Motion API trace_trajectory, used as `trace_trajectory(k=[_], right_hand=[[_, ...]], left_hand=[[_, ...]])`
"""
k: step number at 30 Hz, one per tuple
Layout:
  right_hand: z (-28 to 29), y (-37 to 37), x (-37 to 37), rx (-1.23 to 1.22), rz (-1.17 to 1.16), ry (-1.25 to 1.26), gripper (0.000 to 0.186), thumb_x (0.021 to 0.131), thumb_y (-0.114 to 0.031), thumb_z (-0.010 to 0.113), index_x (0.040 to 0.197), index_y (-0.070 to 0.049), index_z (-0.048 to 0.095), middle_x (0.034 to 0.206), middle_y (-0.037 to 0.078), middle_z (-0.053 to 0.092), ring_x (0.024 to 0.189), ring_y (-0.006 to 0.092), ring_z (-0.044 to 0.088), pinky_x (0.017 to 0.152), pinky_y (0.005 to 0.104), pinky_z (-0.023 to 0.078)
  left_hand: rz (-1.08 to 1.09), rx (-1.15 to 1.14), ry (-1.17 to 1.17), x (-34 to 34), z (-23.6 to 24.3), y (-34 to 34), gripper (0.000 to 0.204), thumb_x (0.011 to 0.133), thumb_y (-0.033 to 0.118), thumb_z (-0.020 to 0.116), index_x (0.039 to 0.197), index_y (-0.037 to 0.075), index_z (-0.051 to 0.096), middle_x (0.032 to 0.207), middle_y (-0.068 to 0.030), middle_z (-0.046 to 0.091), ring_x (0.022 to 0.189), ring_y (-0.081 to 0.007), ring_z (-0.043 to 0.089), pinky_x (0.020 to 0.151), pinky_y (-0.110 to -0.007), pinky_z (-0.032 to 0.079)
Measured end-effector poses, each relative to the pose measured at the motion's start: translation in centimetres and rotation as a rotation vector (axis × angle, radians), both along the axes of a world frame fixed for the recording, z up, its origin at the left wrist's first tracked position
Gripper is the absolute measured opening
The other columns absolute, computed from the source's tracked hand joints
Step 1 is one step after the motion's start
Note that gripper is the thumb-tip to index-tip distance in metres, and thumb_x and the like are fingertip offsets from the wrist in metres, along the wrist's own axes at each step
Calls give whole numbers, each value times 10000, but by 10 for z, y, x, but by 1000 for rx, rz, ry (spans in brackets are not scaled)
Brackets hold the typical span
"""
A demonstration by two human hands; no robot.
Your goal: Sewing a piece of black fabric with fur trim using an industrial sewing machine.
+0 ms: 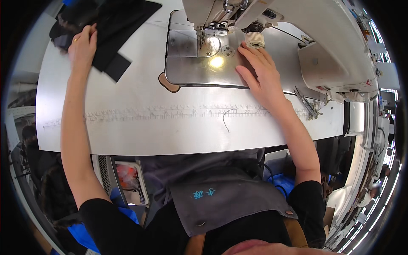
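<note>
At the far left of the table, my left hand is closed on a black fabric piece, its fingers curled at the cloth's near edge. The fabric hangs partly past the table's far left side, and part of it is blurred. A narrow black flap sticks out towards me. My right hand lies open on the metal bed plate of a sewing machine, thumb apart from the fingers. The fingertips are just below a ribbed white knob. Left of them is the presser foot, with no cloth under it.
A loose dark thread lies across the printed ruler scale on the white table. Several metal tools are heaped right of my right forearm. An open drawer with a tray sits below the table edge.
</note>
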State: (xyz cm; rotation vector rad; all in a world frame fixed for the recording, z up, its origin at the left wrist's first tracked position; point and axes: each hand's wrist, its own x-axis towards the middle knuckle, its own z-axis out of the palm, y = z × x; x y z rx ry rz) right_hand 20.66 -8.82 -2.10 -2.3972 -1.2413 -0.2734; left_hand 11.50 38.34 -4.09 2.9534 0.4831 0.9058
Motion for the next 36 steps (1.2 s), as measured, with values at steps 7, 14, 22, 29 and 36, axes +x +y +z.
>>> trace_trajectory(k=[7, 14, 22, 29, 36], right_hand=[[4, 0, 2, 96, 72, 61, 365, 905, -230, 636, 1204, -23, 612, 1309, 152, 584, 1265, 381, 479, 1059, 456, 380], [36, -17, -52, 357, 402, 549, 351, 829, -138, 736, 1166, -68, 668, 1160, 101, 655, 1122, 263, 579, 955, 364, 459], [48, -61, -99, 582, 410, 939, 162, 867, -68, 716, 1027, -59, 736, 788, 16, 605, 681, 84, 555, 645, 225, 441], [32, -64, -110, 686, 314, 1047, 108, 907, -86, 686, 829, -15, 662, 759, -3, 623, 690, 50, 535, 626, 222, 430], [36, -59, -42, 871, 45, 808, 150, 966, -127, 597, 864, -21, 627, 743, -4, 585, 614, 43, 442, 589, 187, 366]], left_hand=[[-150, -626, 113, -124, 74, -88, 175, 933, 181, 587, 873, 19, 561, 1235, -112, 663, 1122, -235, 605, 984, -378, 429], [-391, -1816, -130, -182, 83, -290, 84, 886, 11, 610, 918, -35, 672, 850, -101, 672, 722, -111, 617, 598, -187, 445], [-474, -2310, -216, -120, 56, -398, 132, 927, 104, 646, 959, -20, 678, 692, 20, 549, 577, -31, 421, 504, -183, 309], [-389, -2260, -166, -131, 51, -407, 130, 915, 93, 658, 970, -21, 685, 676, 27, 548, 550, -20, 386, 491, -180, 275], [-242, -1709, -179, -136, 57, -329, 127, 889, 101, 690, 935, -15, 716, 653, 37, 559, 556, -4, 413, 493, -184, 283]])
